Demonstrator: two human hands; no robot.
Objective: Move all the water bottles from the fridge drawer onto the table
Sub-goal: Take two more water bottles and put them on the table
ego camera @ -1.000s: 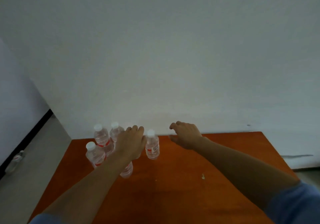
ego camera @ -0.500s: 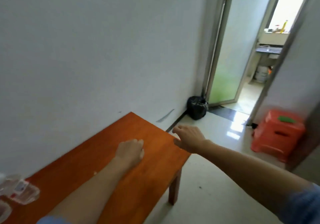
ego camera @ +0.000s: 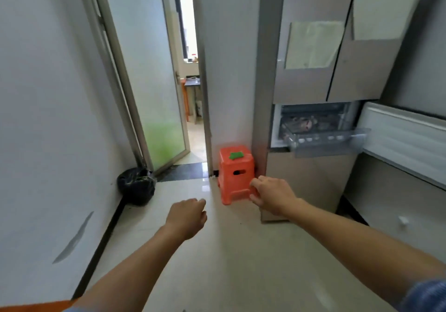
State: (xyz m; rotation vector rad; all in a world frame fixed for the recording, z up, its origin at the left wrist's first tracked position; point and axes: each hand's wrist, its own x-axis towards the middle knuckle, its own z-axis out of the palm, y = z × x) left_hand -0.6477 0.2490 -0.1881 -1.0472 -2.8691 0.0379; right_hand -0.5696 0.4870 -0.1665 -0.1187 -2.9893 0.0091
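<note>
- Upper right, past both hands: fridge drawer [ego camera: 325, 141] seen pulled out of the fridge [ego camera: 313, 75], clear plastic, white caps of water bottles [ego camera: 318, 139] visible thru its front wall.
- Bottles well apart from all fingers; nothing held.
- Left hand [ego camera: 187, 217] extended fwd over floor [ego camera: 229, 251], fingers curled loosely inward, empty.
- Right hand [ego camera: 272, 197] extended nearer the fridge, fingers bent and slightly parted, empty; seen in front of orange stool [ego camera: 235, 174].
- Floor: pale glossy tile w/ reflections.
- Stool: plastic, square-topped, green piece on top, beside fridge base.
- Black bag [ego camera: 136, 186], shiny, crumpled, at left wall by frosted glass door [ego camera: 147, 70].
- Table [ego camera: 36, 306]: only an orange wood corner seen at bottom-left edge.
- Fridge doors flat, grey-beige, paper sheets stuck on.
</note>
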